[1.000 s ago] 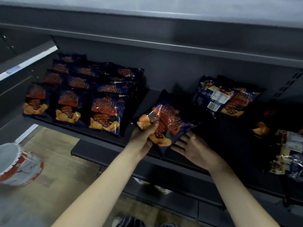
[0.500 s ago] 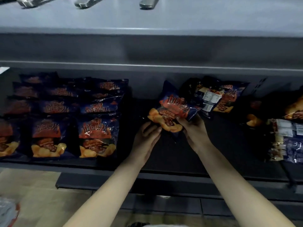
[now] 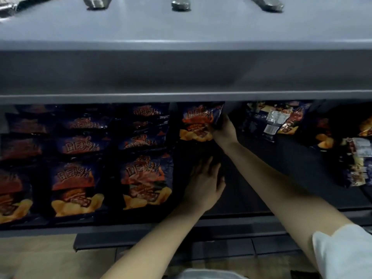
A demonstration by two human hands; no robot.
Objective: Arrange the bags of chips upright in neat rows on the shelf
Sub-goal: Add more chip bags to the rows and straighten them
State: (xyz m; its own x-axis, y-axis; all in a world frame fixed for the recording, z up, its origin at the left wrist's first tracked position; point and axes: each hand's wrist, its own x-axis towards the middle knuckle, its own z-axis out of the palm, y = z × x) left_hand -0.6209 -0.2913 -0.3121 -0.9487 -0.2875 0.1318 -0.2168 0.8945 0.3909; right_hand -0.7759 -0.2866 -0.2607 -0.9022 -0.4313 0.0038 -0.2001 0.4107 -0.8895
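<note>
Gripping a dark-blue foil chip bag (image 3: 198,122) in curled fingers, the right hand (image 3: 224,130) probably needed to square it with the upright rows of matching bags (image 3: 80,150) left of them; the left hand (image 3: 203,184) lay open.

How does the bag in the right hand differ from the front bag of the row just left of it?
Place: held bag sits at the back of the shelf, front bag at its front edge. Grip: right hand grips held bag by its side; front bag is untouched. Neighbours: front bag has bags lined up behind it; held bag has bare shelf before it. Both: same dark blue pack, orange print, upright, facing out.
</note>
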